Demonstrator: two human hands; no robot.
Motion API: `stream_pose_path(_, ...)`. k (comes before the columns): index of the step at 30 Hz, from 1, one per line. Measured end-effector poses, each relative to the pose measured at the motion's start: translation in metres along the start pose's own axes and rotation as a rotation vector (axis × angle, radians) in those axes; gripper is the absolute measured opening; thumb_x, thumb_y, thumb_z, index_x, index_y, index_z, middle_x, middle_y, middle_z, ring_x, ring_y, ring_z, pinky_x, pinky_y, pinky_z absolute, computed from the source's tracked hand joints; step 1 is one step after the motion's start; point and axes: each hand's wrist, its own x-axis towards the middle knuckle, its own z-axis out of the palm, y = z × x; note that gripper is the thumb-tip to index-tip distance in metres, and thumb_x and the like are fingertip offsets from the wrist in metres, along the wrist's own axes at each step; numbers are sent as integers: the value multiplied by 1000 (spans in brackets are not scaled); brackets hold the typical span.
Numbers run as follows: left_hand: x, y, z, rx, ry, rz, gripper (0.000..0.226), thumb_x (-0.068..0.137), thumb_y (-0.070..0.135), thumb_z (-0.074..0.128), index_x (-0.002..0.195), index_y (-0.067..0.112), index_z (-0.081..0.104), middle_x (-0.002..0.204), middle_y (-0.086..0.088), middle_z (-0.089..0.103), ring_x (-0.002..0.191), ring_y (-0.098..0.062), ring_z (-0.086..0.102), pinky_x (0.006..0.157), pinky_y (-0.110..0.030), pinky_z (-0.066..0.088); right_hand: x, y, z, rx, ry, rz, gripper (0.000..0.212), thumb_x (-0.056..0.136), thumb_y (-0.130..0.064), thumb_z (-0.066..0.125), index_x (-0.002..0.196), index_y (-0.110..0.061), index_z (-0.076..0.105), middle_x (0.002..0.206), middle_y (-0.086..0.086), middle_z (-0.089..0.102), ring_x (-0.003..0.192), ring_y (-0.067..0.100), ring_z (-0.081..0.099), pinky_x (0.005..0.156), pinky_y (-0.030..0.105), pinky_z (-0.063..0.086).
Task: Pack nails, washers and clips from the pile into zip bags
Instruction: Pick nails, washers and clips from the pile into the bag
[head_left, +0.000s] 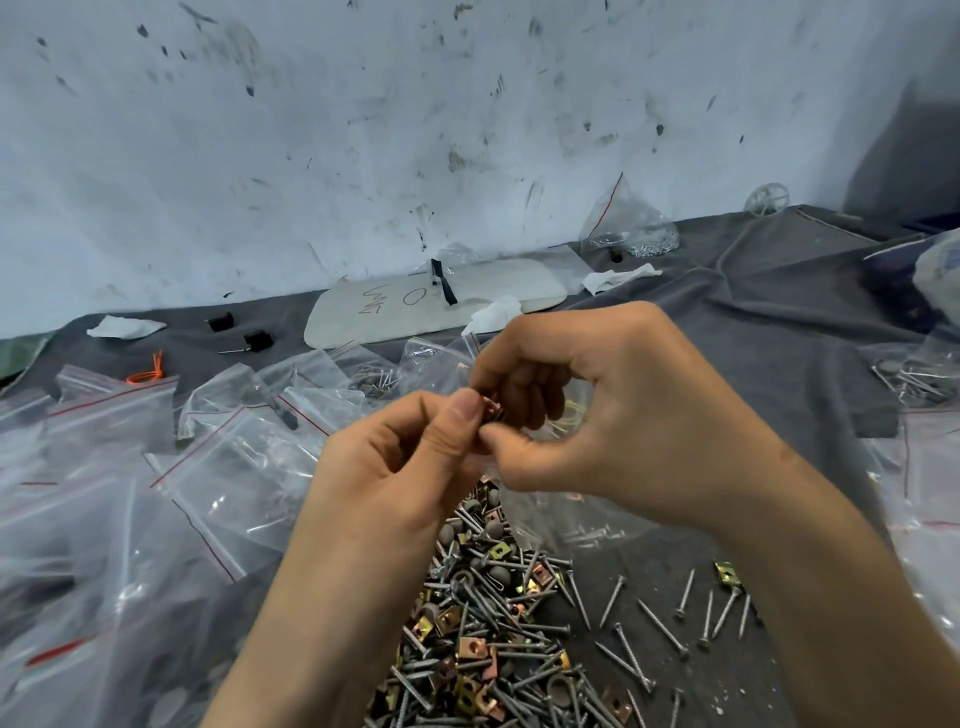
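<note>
Left hand (395, 467), right hand (623, 415) pinch small coppery clip (491, 410); pile (493, 623) below: grey nails (660, 629), brassy square clips (470, 649)

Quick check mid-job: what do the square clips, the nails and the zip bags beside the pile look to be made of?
Square clips: probably plated sheet metal, going by the yellowish to coppery sheen and thin folded edges.
Nails: dull grey metal, likely steel; some shanks look threaded.
Zip bags: clear glossy plastic film, showing glare, creases and a red zip line.
</note>
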Motion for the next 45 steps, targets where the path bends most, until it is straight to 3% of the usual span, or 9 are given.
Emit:
stream_pose_path(5,-1,0,1,-21,-22,36,29,64,41,69,70,13,76,75,-5,73,74,-8,69,69,-16,55,2,1,3,-91,-14,-7,13,68,-6,71,79,-13,71,63,-2,64,57,9,57,57,21,49)
stream_pose_path(10,2,8,-22,-42,44,102,17,68,35,78,74,20,79,97,-5,76,92,-12,72,76,-18,56,-3,8,-16,-60,104,45,11,68,-13,67,77,-15,72,62,-2,65,55,5,56,57,22,50)
stream_pose_path(15,0,6,-14,475,-45,409,19,82,40,65,76,22,65,106,14,73,101,-6,69,81,-14,52,1,0,-14,-40,120,-43,7,82,-23,67,85,-19,71,71,-6,68,68,7,60,62,23,49)
stream_pose_path(20,1,7,-21,706,-47,554,20,88,43,55,81,25,61,108,19,70,105,-7,67,86,-37,56,2,5,-11,-161,12,27,9,88,-31,63,86,-25,70,78,-15,62,87,2,54,72,18,44)
stream_pose_path(25,3,5,-19,724,-46,568,21,90,45,52,83,26,59,103,22,70,99,-1,67,81,-24,54,3,5,-10,-169,-12,25,9,88,-27,65,83,-20,70,74,-10,62,72,8,58,65,22,46)
stream_pose_path(31,2,3,-13,779,17,602,22,92,44,50,87,27,61,95,30,69,79,1,67,67,-25,51,1,3,-10,-132,-92,196,15,76,-30,77,74,-29,63,64,-6,67,58,4,57,56,15,44)
stream_pose_path(38,1,2,-15,734,70,591,21,93,47,49,93,31,62,89,23,71,75,-6,68,64,-35,52,-1,-2,-15,-269,-70,155,42,67,-63,52,82,-29,73,75,-17,63,95,1,44,81,18,38)
stream_pose_path(41,3,1,-19,673,76,562,24,94,46,48,94,27,64,96,23,72,91,-1,70,76,-29,57,-1,1,-16,-272,-91,153,16,75,-46,64,76,-30,68,78,-12,67,100,7,45,90,29,38)
stream_pose_path(45,5,4,-23,771,126,600,22,95,45,45,92,31,61,96,34,68,86,8,66,72,-21,53,0,4,-16,-164,-46,89,4,85,-22,69,81,-21,68,78,-12,64,80,5,57,75,23,44)
